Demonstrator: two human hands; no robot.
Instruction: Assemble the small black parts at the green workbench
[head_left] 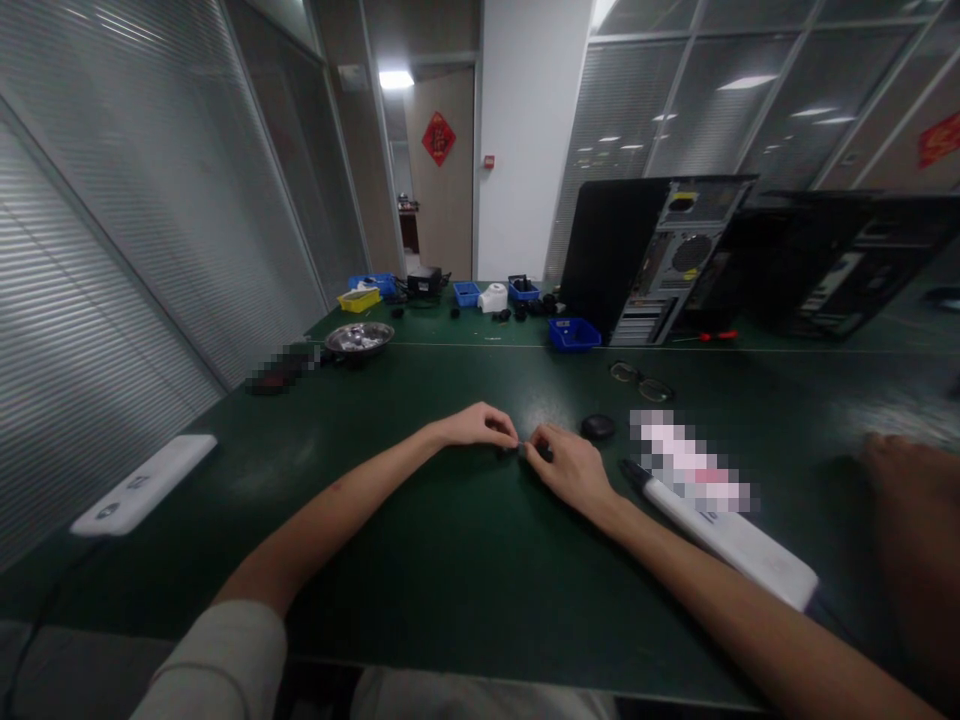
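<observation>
Head view, with clock positions taken from the hands: nearest, a pale, creased cloth sleeve (225, 650) covers the left upper arm at seven o'clock, and two long, smooth white plastic bars lie flat, one (727, 535) at four o'clock and its twin (169, 470) at nine. Between the bare hands is a small dark piece with a greyish tip (523, 450), too small and blurred to make out further. The left hand (476, 426) pinches it between thumb and forefinger; the right hand (574, 467), fingers curled, grips it from the three o'clock side. A rounded, glossy black disc (598, 427) sits just beside the right hand at three o'clock; another person's forearm (919, 500) rests well beyond it. All this lies on a smooth, dull green tabletop (420, 560). Farther off come thin-framed glasses (638, 378) at two, a shiny round metal dish (360, 340) at ten, and, at one, a blue plastic tray (574, 335) before a tall black computer tower (607, 250). Behind rise slatted blinds (52, 260), a white pillar (532, 140) and, near twelve, a wooden door (446, 215) bearing a red diamond (439, 138).
</observation>
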